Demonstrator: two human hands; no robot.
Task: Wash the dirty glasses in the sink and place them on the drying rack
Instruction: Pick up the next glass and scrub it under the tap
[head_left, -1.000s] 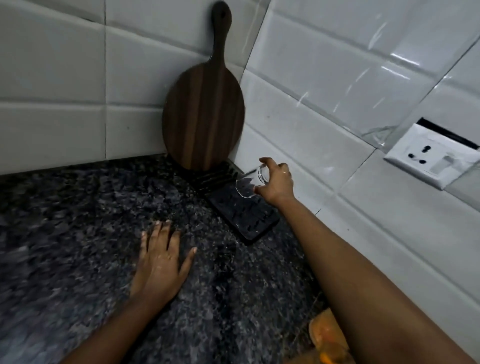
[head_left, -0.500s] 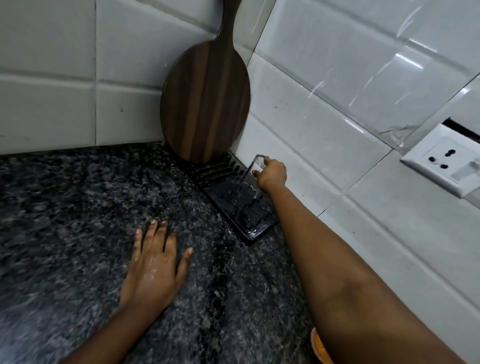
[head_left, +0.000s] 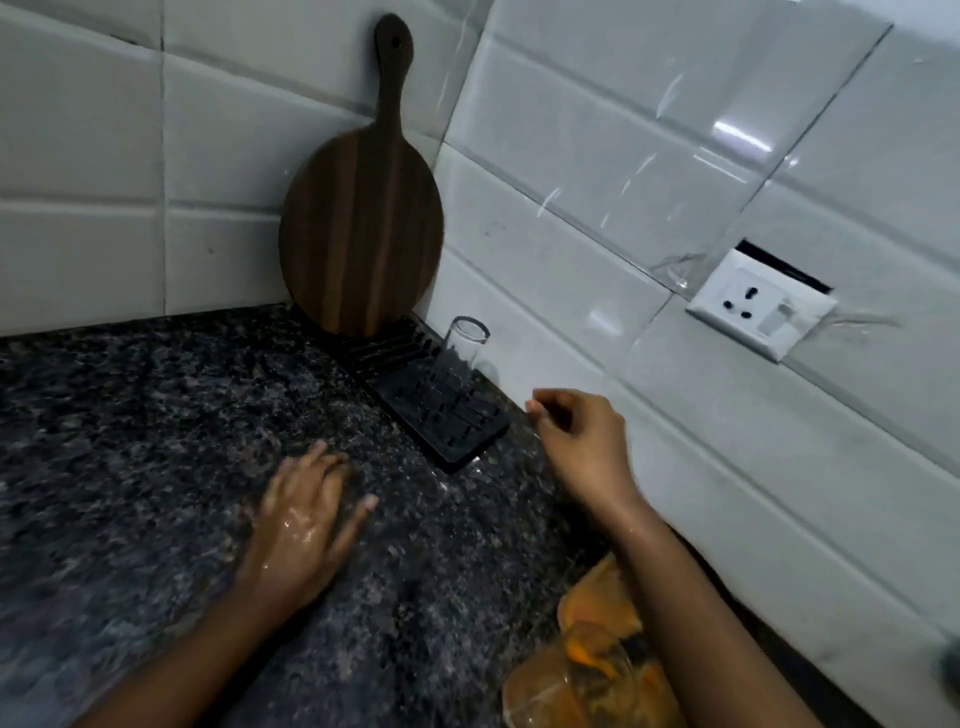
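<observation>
A clear drinking glass stands on the far end of the black drying rack, close to the tiled wall. My right hand hovers to the right of the rack, a hand's width from the glass, fingers loosely curled and holding nothing. My left hand, wet and shiny, rests flat on the dark granite counter in front of the rack, fingers spread. The sink is out of view.
A round wooden cutting board leans in the tiled corner behind the rack. A white wall socket sits on the right wall. An orange plastic bag with contents lies on the counter under my right forearm.
My right hand set the glass down on the rack, let go and pulled back toward me. The left hand stayed on the counter.
</observation>
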